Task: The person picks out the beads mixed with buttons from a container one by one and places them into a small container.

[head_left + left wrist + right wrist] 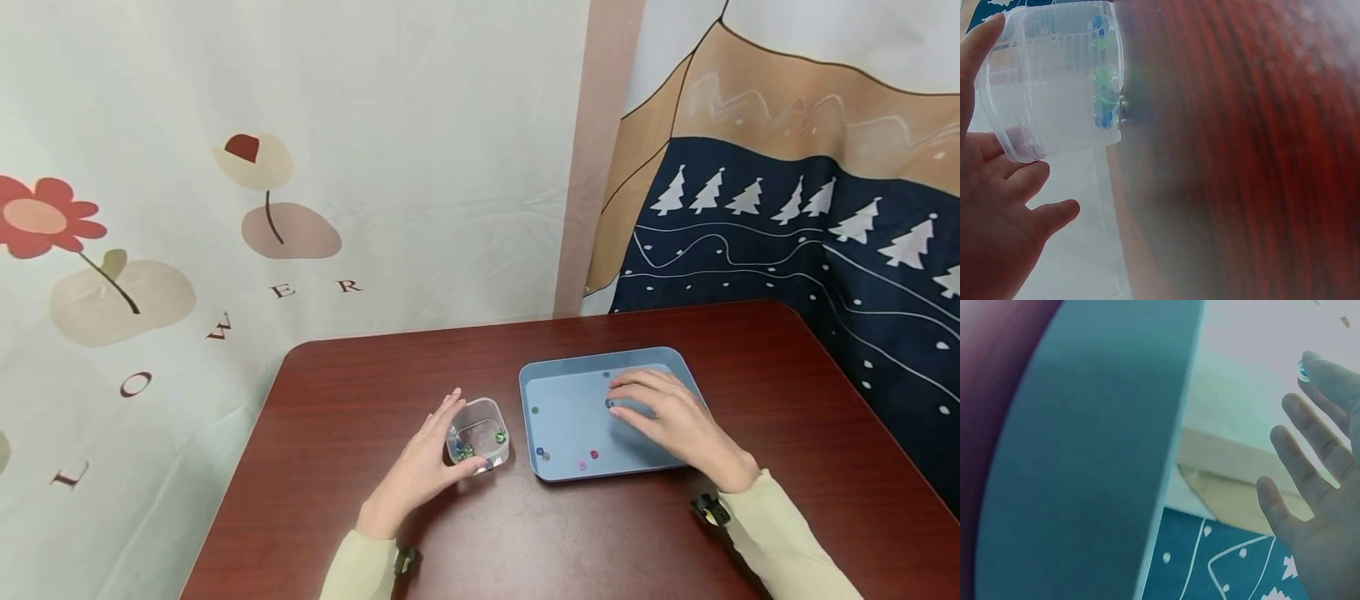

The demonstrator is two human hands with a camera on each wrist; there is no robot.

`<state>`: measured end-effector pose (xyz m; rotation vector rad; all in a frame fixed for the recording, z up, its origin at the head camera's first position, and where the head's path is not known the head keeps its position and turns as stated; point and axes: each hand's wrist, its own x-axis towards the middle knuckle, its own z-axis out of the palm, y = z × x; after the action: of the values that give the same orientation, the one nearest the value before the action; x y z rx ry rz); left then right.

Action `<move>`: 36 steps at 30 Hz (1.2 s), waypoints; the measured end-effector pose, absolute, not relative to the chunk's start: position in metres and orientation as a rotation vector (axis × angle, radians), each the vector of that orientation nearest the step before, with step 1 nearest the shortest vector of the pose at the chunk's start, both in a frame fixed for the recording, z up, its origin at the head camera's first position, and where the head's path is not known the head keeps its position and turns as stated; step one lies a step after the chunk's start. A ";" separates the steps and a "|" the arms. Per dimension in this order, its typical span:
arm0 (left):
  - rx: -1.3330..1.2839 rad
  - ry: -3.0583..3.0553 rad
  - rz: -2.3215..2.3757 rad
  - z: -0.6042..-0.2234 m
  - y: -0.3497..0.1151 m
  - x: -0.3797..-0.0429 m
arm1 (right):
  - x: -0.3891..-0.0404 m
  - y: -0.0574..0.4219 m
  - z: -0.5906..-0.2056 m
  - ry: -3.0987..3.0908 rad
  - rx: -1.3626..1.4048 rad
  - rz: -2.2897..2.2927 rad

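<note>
My left hand [422, 468] grips a clear plastic box [480, 432] with the thumb on its near side and the fingers on its far left side. Several green and blue marbles [1104, 94] lie on the box's bottom in the left wrist view. Over the blue tray [573, 421], my right hand [678, 427] pinches a blue and white marble [1303, 371] between thumb and index finger, with the other fingers spread. Loose in the tray are a green marble [535, 410], a red marble [594, 454], a pink marble [582, 466] and a blue marble [539, 451].
The tray's raised rim [600, 361] stands just right of the box. Both rest on a dark reddish wooden table [360, 400]. Behind the table hangs a printed cloth [450, 167] with flowers, and trees on a dark blue part at the right.
</note>
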<state>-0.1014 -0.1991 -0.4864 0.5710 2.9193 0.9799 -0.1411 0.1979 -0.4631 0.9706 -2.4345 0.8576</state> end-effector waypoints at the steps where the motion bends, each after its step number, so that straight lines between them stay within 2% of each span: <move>1: 0.570 2.918 0.979 -0.486 -0.199 -0.101 | -0.142 0.194 -0.462 -2.427 0.969 0.874; 16: 0.564 2.910 0.973 -0.485 -0.199 -0.101 | -0.143 0.141 -0.458 -2.347 0.975 1.020; 36: 0.566 2.895 1.014 -0.484 -0.198 -0.100 | -0.148 0.075 -0.462 -2.283 1.166 1.053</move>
<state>-0.0997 -0.1985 -0.4836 0.5662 2.8953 1.0140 -0.1485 0.0745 -0.4620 1.1660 -2.2829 1.0533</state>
